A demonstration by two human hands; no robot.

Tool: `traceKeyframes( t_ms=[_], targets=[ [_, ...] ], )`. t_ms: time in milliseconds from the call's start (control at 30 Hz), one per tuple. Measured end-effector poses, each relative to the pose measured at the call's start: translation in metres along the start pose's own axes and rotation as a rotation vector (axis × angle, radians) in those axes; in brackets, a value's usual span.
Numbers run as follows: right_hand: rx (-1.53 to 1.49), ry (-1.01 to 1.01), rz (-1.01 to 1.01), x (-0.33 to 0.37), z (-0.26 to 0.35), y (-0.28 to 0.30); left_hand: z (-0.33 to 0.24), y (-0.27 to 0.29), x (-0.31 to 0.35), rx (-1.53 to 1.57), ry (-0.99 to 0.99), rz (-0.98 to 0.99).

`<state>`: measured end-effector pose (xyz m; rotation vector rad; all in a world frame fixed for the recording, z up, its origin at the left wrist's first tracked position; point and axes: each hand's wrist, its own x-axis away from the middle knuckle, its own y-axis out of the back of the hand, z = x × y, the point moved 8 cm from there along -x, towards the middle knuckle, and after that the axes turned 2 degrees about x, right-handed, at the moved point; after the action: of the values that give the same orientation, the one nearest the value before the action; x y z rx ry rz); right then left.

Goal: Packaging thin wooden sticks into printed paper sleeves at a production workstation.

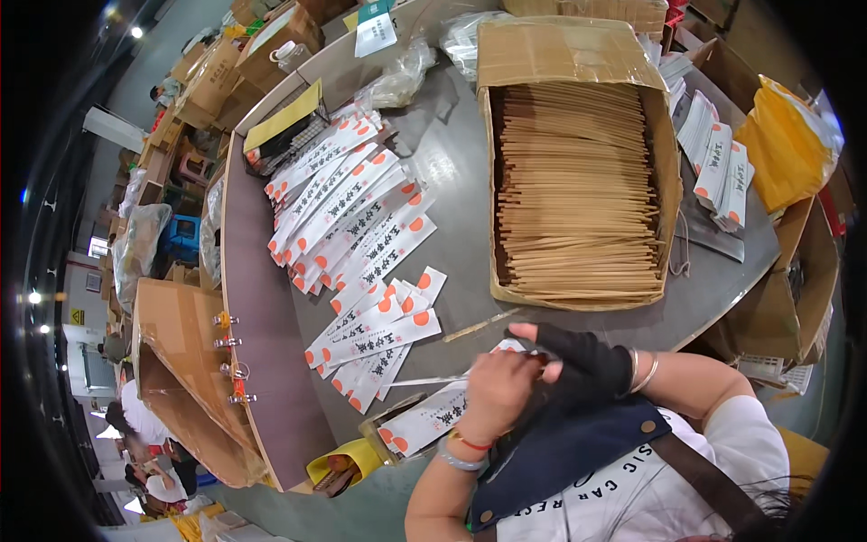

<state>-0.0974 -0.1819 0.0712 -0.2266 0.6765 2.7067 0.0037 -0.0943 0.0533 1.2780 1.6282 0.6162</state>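
Observation:
My left hand [502, 390], bare with bracelets at the wrist, is closed, fingers curled. A narrow white paper sleeve [424, 381], seen nearly edge-on, runs leftward out of it. Against it works my right hand [582, 361] in a black fingerless glove, fingers bent; what they pinch is hidden. A printed white end shows just beyond the fingers. Below the left hand, printed white paper sleeves [424, 423] lie in a shallow tray at the table's near edge. Further left, a loose pile of sleeves with orange dots [370, 334] rests on the grey table.
An open cardboard box [668, 194] packed with wooden chopsticks [578, 190] stands ahead. Larger sleeve stacks [339, 203] lie far left, more sleeves [722, 172] at right. A yellow container [348, 465] sits at the near edge. A raised board [257, 271] borders the table's left side.

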Motion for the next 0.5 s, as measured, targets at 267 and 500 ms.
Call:
traceKeyframes(
  t_ms=[267,500],
  targets=[
    [1.005,-0.158,-0.315,0.037,-0.124,0.080,0.061,-0.032,0.058,0.220,0.503,0.043],
    [0.941,-0.205,-0.326,0.032,-0.117,0.079,0.056,-0.023,0.056,0.086,0.420,-0.180]
  ],
)
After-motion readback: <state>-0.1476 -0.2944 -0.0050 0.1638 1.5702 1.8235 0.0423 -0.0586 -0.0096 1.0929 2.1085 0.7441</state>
